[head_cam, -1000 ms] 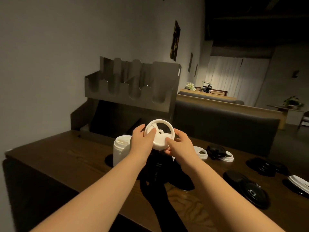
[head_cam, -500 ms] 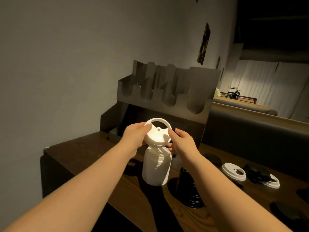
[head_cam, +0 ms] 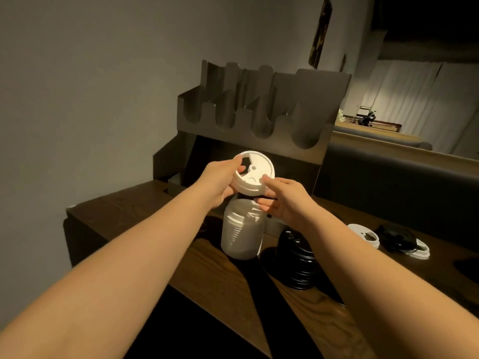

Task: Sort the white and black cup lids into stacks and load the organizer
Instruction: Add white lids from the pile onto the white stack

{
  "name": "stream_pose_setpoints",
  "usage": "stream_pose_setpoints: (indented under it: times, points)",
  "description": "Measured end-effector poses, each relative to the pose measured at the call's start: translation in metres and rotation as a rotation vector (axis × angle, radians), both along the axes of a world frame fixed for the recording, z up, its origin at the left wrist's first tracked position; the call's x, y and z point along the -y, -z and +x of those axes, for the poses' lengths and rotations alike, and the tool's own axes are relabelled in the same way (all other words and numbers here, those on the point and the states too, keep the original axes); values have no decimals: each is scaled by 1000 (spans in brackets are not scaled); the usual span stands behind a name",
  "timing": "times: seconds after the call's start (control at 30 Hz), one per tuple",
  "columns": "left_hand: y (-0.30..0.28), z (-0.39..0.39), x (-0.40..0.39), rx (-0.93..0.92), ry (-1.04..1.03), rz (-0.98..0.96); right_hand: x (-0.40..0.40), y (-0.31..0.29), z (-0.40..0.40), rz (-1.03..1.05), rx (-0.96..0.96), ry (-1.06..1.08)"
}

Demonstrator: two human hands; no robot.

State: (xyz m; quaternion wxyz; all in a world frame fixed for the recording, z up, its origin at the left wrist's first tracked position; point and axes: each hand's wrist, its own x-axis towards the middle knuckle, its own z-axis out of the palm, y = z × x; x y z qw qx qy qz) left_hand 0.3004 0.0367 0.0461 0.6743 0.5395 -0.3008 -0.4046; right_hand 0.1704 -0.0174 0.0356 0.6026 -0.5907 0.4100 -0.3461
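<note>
White lid (head_cam: 252, 174) lowered within the last second to just above white stack (head_cam: 242, 229) on tabletop (head_cam: 124, 211), pinched by rim between left hand (head_cam: 220, 181) and right hand (head_cam: 285, 200); seating apparently next, organizer (head_cam: 261, 112) unloaded.

A lid (head_cam: 252, 173) is held between both hands above a stack (head_cam: 243, 229) on the tabletop (head_cam: 223, 286); a second stack (head_cam: 298, 260) stands right of it, the organizer (head_cam: 259, 112) behind.
</note>
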Motion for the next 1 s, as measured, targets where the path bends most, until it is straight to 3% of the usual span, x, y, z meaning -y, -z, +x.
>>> stream_pose_setpoints:
  times: [0.23,0.4,0.83,1.0]
  points:
    - [6,17,13,266,16,121,12,-3,6,-291,-186,67]
    - [22,16,22,489,-124,280,19,6,7,-230,-122,101]
    - [54,21,25,495,1,420,19,38,6,-337,-340,6]
    - [55,14,27,536,101,207,21,37,5,-425,-488,-62]
